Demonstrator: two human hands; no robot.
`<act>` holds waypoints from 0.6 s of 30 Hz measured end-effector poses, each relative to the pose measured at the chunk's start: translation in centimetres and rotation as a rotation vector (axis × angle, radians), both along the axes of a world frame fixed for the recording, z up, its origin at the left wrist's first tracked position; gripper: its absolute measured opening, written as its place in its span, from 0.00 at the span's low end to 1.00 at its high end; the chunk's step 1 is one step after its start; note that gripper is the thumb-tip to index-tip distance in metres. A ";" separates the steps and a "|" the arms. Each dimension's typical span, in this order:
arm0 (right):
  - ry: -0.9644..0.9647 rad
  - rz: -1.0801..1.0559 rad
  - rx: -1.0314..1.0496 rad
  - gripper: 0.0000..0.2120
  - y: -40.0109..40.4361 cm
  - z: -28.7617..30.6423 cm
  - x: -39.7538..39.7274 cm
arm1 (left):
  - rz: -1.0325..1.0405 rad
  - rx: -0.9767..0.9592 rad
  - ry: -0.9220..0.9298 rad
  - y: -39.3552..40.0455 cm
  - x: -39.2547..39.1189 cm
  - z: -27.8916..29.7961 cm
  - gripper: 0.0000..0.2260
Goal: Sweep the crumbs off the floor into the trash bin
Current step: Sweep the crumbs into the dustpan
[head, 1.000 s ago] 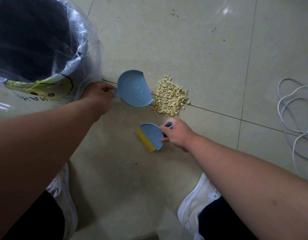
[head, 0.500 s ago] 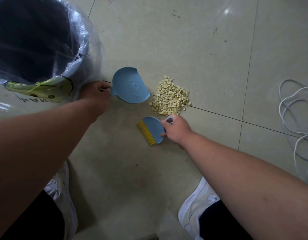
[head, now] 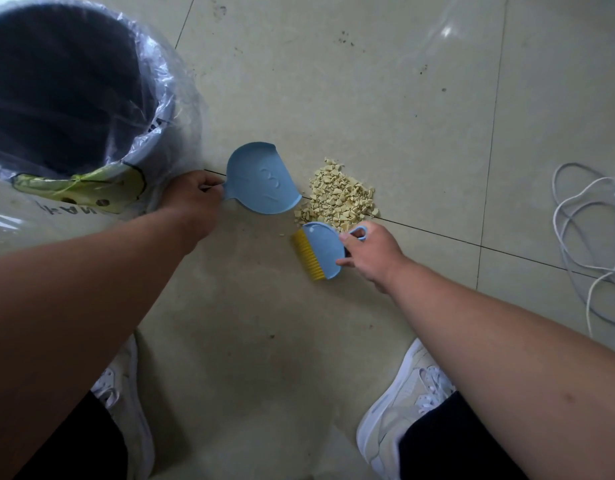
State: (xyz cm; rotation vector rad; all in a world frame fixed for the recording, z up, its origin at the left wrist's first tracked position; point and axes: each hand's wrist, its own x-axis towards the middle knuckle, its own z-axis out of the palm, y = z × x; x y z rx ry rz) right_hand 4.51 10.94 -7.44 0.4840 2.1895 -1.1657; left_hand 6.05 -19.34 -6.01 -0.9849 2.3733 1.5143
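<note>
Crumbs [head: 337,195], pale yellow and broken into small bits, are heaped on the beige tiled floor [head: 368,98] in the head view, across a dark grout line, between a blue dustpan [head: 261,183] on their left and a small blue hand brush [head: 321,249] just below them. The dustpan's thin handle is pinched by the left hand [head: 192,199], and the pan's open edge is seen just beside the heap, with a few stray bits near it. The brush, with yellow bristles turned toward the lower left, is gripped by the right hand [head: 372,252], thumb on its blue back and fingers curled at the looped handle; its upper edge is seen touching the heap's lower rim. A trash bin [head: 150,133] lined with a clear plastic bag is seen at upper left, close behind the left hand. White shoes [head: 403,403] are seen at the bottom of the view, and a coiled white cable [head: 576,237] is seen at the right edge, well apart from the heap.
</note>
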 end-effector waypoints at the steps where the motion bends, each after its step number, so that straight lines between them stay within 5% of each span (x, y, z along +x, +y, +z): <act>1: -0.011 0.010 -0.024 0.07 -0.8 0.0 0.4 | -0.004 -0.007 0.008 -0.1 0.0 0.1 0.05; 18: -0.028 0.028 0.001 0.07 -6.5 -1.3 0.9 | -0.040 -0.018 0.050 -2.4 0.4 -1.7 0.06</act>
